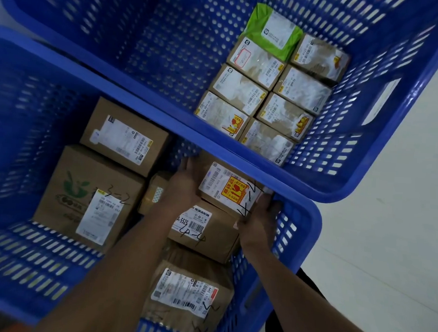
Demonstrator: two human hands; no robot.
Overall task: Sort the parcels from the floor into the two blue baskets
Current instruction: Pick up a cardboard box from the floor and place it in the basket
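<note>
At the far left, the near blue basket (pixel 13 276) holds the bigger cartons: a tall box with a green logo (pixel 88 196) standing against its left side and a brown labelled box (pixel 124 137) just behind it, packed close, probably to save room. Toward the middle, the left hand (pixel 186 187) lies with straight fingers flat against the left face of a small parcel with a red-and-yellow sticker (pixel 230 189). That parcel sits low inside this basket, tilted on top of another brown box (pixel 203 231). The right hand (pixel 259 219) cups its right corner, fingers curled round the edge beside the basket wall; the two-sided hold seems meant to steady it as it settles. Farther right, the rear blue basket (pixel 382 160) carries small boxes (pixel 268 97) in two neat rows, with a green packet (pixel 272 30) at the end, suggesting sorting by size.
</note>
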